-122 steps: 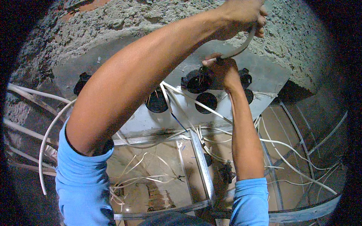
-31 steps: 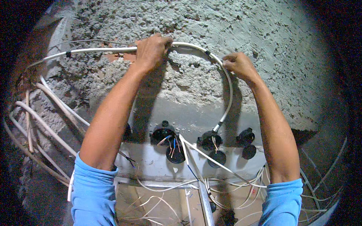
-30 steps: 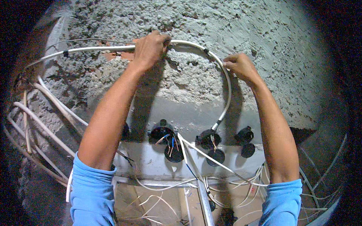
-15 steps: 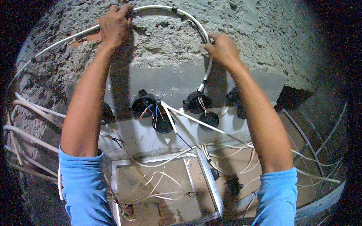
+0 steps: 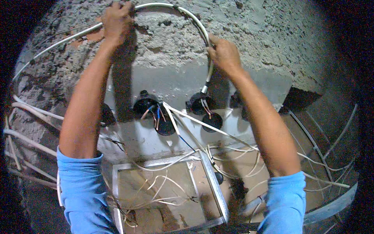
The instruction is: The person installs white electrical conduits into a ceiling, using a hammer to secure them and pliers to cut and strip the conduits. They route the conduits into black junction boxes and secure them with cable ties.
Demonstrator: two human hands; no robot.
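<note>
A white electrical cable arches across the rough wall and runs down into a round black junction box. Bare-ended wires hang out of that box. At the top left, my left hand is closed around the cable. Lower on the arch's right side, my right hand pinches the cable between thumb and fingers. Black tape bands mark the cable at the arch and just above the box. Beside it, another black box has blue and copper-coloured wires sticking out.
A metal frame stands below, with thin loose wires inside. More white cables stick out at the left. Others cross from the wall's ledge toward the lower right. A dark square opening sits at the right.
My right hand and the cable in it have shifted slightly left. The whole view has moved a little, and both hands keep their grip.
</note>
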